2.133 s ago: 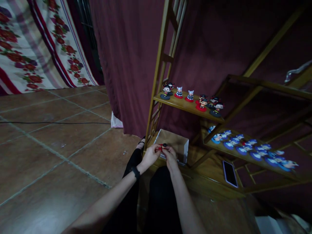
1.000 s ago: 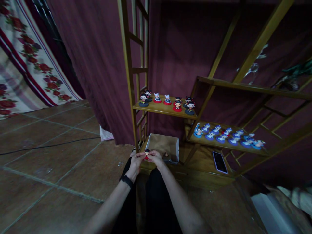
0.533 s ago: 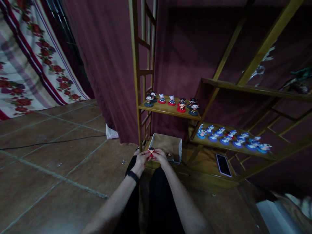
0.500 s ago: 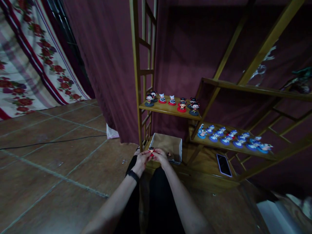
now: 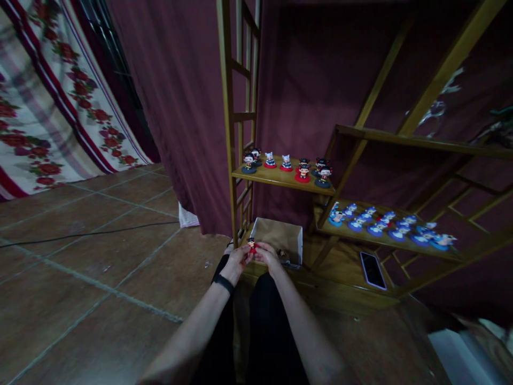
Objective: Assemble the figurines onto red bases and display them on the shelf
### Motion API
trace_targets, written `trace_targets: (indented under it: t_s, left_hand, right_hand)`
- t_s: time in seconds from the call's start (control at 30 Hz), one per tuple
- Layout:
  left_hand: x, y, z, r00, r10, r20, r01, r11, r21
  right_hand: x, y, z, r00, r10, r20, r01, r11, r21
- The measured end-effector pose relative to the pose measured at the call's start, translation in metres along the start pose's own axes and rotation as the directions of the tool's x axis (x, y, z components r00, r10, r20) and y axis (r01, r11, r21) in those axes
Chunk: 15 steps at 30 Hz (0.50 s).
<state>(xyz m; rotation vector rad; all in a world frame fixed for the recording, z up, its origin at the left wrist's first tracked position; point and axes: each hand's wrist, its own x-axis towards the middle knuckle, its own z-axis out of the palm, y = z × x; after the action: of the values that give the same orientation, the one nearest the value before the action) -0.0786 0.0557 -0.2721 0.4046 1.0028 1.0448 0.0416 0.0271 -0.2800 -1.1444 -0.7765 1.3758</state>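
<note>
Between my two hands is a small figurine [image 5: 251,245] with black hair and a red base. The fingers of my left hand [image 5: 239,258] pinch it from the left. My right hand [image 5: 267,253] closes on its red base from the other side. Both hands are just over the near left part of an open cardboard box [image 5: 295,243]. Inside the box, beside my right hand, lies another small dark figurine [image 5: 281,253], partly hidden.
A wooden shelf unit [image 5: 227,107] stands ahead. Its upper board [image 5: 276,175] carries several figurines on red and dark bases; the lower right board [image 5: 348,233] bears several blue and purple ones. A phone [image 5: 372,270] lies at the bottom right. A black cable [image 5: 92,233] crosses the floor.
My hands stay on the figurine, which now stands more upright with more of its red lower part showing. The whole view has shifted slightly, so the shelf appears a little further right.
</note>
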Motion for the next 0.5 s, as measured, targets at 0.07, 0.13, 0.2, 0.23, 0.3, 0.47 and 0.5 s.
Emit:
trace_targets:
  t_s: [0.07,0.13,0.2,0.23,0.3,0.47,0.5]
  left_hand:
    - [0.0011,0.0014,0.0004,1.000,-0.011,0.010,0.011,1.000,-0.003]
    - [0.0016,0.0026,0.0010,1.000,-0.021,0.021,0.021,1.000,-0.004]
    - [0.0018,0.0032,0.0017,0.999,-0.029,0.031,0.029,1.000,-0.006]
    - [0.0019,0.0033,0.0021,0.999,-0.033,0.035,0.033,0.999,-0.008]
    - [0.0018,0.0033,0.0027,0.999,-0.038,0.037,0.039,0.999,-0.014]
    - [0.0012,0.0039,0.0023,0.998,-0.052,0.039,0.053,0.998,-0.025]
    - [0.0011,0.0041,0.0018,0.997,-0.058,0.047,0.059,0.998,-0.025]
  right_hand:
    - [-0.0018,-0.0019,0.0000,0.999,-0.020,0.027,0.020,1.000,0.012]
    - [-0.0039,-0.0039,0.0001,0.998,-0.041,0.037,0.041,0.999,0.012]
    - [-0.0056,-0.0055,0.0003,0.998,-0.053,0.037,0.053,0.999,0.002]
    - [-0.0062,-0.0060,0.0004,0.998,-0.054,0.033,0.054,0.999,-0.004]
    - [-0.0069,-0.0066,0.0005,0.998,-0.054,0.022,0.054,0.998,-0.011]
    - [-0.0062,-0.0060,-0.0006,0.998,-0.062,0.010,0.062,0.998,-0.003]
    - [-0.0056,-0.0056,-0.0010,0.998,-0.059,0.010,0.059,0.998,0.000]
